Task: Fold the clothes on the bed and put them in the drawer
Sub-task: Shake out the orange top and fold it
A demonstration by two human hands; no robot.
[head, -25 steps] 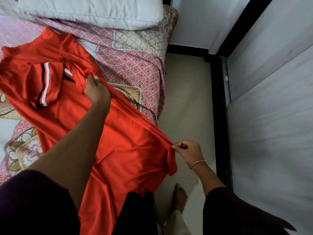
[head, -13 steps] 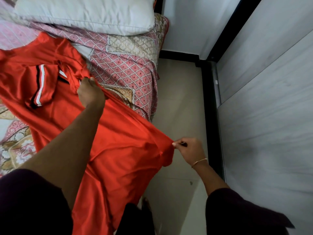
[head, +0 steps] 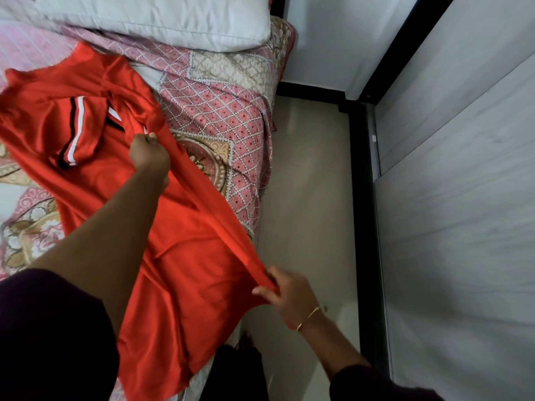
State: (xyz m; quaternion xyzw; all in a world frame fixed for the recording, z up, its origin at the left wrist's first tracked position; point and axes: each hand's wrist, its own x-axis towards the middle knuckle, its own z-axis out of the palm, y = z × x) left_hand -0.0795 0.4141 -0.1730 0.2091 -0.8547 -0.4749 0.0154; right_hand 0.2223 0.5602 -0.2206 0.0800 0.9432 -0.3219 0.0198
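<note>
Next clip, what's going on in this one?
A person is folding a red shirt spread on the bed. The left hand grips the fabric near the striped sleeve, and the right hand pinches the shirt's edge out past the bedside, stretching it taut. No fold is finished yet.

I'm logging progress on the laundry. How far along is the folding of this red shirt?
Early. Done: the red shirt lies spread on the bed. In hand: the left hand grips it near a sleeve, and the right hand pinches its side edge, pulled taut for a first fold. Left: finishing the folds and putting it away; no drawer shows.
</note>
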